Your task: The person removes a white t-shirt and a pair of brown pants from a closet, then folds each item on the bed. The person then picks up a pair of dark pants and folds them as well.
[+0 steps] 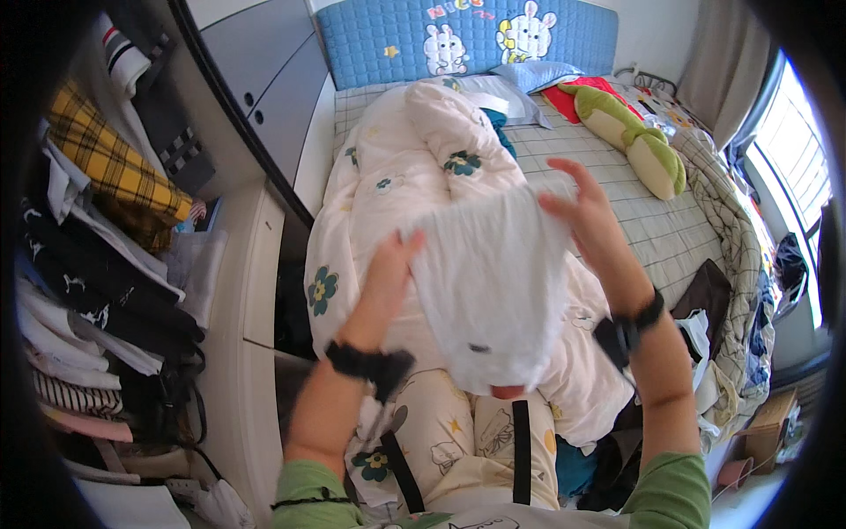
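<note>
A white cloth item [492, 284], perhaps a garment, is spread in the air in front of me, blurred by motion. It has a small dark mark and a reddish patch near its lower edge. My left hand [390, 271] pinches its upper left corner. At the upper right corner is my right hand [581, 208], thumb across the front of the cloth and one finger raised apart; the other fingers are partly hidden. Beneath the cloth lies a thick pale pink quilt [390, 198] with green flowers, bunched along the bed.
A checked bed sheet [548, 152] covers the mattress, with a green plush toy [624, 139] and a blue pillow [535, 74] towards the headboard [462, 40]. Clothes [119, 278] fill an open wardrobe at left. A crumpled checked blanket [727, 218] runs along the window side.
</note>
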The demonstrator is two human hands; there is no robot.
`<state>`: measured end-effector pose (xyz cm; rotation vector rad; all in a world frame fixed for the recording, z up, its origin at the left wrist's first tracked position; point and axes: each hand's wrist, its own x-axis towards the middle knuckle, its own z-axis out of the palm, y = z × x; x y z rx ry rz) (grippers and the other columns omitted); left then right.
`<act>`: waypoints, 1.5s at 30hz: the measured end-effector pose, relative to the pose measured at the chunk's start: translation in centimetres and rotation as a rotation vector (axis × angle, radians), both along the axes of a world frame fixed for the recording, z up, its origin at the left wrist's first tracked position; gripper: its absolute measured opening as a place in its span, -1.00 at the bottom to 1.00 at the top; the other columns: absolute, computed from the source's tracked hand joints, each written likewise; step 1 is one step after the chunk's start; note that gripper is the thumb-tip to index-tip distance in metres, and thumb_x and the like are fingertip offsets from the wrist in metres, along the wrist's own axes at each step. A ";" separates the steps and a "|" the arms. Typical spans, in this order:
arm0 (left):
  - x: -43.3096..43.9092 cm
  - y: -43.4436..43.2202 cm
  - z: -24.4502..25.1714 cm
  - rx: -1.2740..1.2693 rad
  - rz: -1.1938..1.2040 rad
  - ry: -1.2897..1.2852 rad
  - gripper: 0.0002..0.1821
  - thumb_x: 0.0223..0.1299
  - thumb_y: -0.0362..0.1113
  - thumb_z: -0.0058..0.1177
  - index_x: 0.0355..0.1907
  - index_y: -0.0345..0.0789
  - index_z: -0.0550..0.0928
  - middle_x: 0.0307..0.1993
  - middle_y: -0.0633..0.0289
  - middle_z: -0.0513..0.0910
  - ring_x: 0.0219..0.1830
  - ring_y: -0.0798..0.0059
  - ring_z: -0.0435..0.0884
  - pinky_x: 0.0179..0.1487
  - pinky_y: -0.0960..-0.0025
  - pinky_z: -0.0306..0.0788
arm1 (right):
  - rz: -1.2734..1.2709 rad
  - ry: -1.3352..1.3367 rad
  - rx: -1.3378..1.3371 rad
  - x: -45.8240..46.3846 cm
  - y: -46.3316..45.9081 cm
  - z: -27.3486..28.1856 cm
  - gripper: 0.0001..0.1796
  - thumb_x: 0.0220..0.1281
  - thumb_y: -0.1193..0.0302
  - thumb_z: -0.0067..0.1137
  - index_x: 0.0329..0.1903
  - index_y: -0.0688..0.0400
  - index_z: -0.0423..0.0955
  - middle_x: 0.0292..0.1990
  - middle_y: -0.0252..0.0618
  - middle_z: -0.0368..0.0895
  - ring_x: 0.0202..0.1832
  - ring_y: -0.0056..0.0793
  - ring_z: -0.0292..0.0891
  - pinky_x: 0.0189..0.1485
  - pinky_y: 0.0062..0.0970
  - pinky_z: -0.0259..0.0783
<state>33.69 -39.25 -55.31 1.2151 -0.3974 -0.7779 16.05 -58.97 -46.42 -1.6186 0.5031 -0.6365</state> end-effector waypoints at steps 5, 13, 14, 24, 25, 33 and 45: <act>10.4 -3.3 11.5 -0.099 0.072 -0.360 -0.68 0.30 -0.27 0.03 0.03 -0.39 0.50 -0.14 0.28 0.61 -0.14 0.55 0.56 -0.03 0.46 0.42 | 0.091 -0.268 0.140 9.0 -4.1 4.4 -0.48 0.23 0.46 0.17 0.24 0.10 0.27 -0.14 -0.21 0.54 -0.17 -0.46 0.51 -0.18 -0.50 0.43; 13.7 4.2 10.9 -0.029 0.135 -0.702 -0.53 0.31 -0.32 -0.01 0.23 -0.40 0.34 0.12 0.24 0.51 0.14 0.55 0.42 0.29 0.44 0.19 | 0.267 -0.564 0.125 15.6 -1.2 -0.6 -0.36 0.27 0.48 0.10 0.38 0.18 0.12 0.26 -0.13 0.29 0.30 -0.37 0.19 0.33 -0.44 0.11; 13.7 5.6 8.2 -0.018 0.094 -0.700 -0.52 0.31 -0.31 0.00 0.24 -0.40 0.33 0.12 0.24 0.50 0.15 0.54 0.41 0.29 0.43 0.18 | 0.252 -0.566 -0.040 15.8 -0.8 -3.5 -0.30 0.23 0.49 0.12 0.40 0.22 0.07 0.33 -0.12 0.20 0.37 -0.33 0.07 0.40 -0.45 -0.01; 1.4 15.2 -21.0 0.555 0.193 -0.608 -0.67 0.28 -0.19 0.05 -0.07 -0.42 0.54 -0.25 0.09 0.62 -0.15 0.36 0.56 -0.01 0.36 0.39 | 0.276 0.173 0.078 6.3 8.9 -30.6 -0.66 0.35 0.29 0.01 -0.02 0.32 0.46 -0.35 -0.14 0.59 -0.31 -0.43 0.44 -0.18 -0.44 0.37; 1.1 15.3 -21.2 0.549 0.187 -0.605 -0.69 0.28 -0.21 0.05 -0.08 -0.42 0.54 -0.28 0.08 0.61 -0.17 0.32 0.56 -0.03 0.36 0.39 | 0.318 0.248 0.069 6.2 8.6 -30.5 -0.65 0.35 0.27 0.01 -0.02 0.32 0.46 -0.37 -0.09 0.58 -0.34 -0.38 0.45 -0.20 -0.43 0.37; 4.8 10.0 -15.0 0.452 0.356 -0.908 -0.69 0.33 -0.21 -0.03 -0.06 -0.44 0.48 -0.47 0.04 0.56 -0.38 0.14 0.55 -0.23 0.24 0.38 | -0.041 0.114 -0.415 10.8 8.6 -24.2 -0.71 0.36 0.25 -0.01 -0.19 0.27 0.36 -0.49 0.18 0.52 -0.44 0.16 0.47 -0.42 -0.07 0.34; 10.9 6.0 -21.2 0.993 0.288 -0.587 -0.39 0.40 0.10 -0.33 -0.02 -0.46 0.54 -0.12 -0.27 0.58 -0.03 -0.20 0.52 0.06 0.04 0.37 | -0.003 0.557 -0.260 18.1 4.3 -31.6 -0.45 0.42 0.03 -0.27 -0.21 0.30 0.46 -0.22 0.23 0.57 -0.10 0.21 0.47 -0.02 0.02 0.34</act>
